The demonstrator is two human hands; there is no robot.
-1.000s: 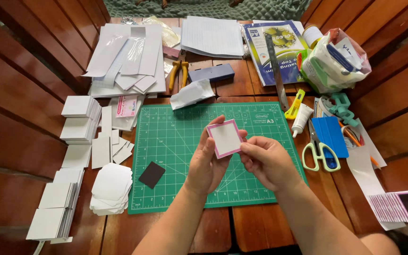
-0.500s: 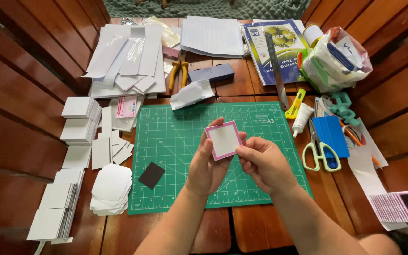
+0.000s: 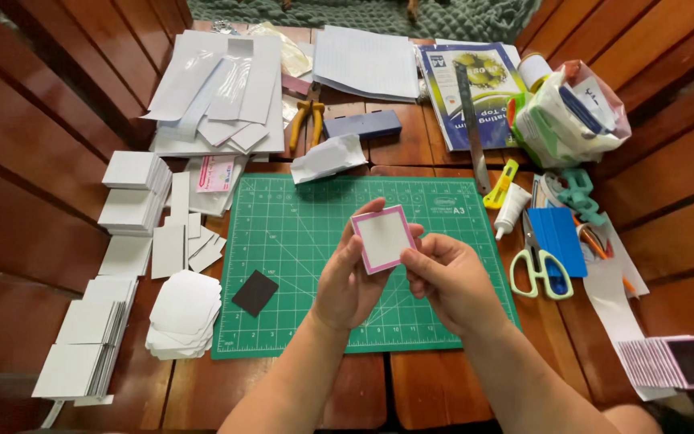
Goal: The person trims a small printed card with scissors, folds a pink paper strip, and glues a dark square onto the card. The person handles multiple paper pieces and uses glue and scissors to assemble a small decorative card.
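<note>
Both hands hold a small square card, white with a pink border, tilted above the green cutting mat. My left hand grips its left and lower edge with thumb and fingers. My right hand pinches its lower right corner. A small black square lies flat on the mat to the left of my hands.
Stacks of white cards and rounded white pieces lie left of the mat. Green-handled scissors, a blue scraper, a glue tube and a yellow knife sit to the right. Pink-edged finished squares are stacked at lower right.
The card and both hands have stayed almost in place; the card has tilted slightly between the fingers.
</note>
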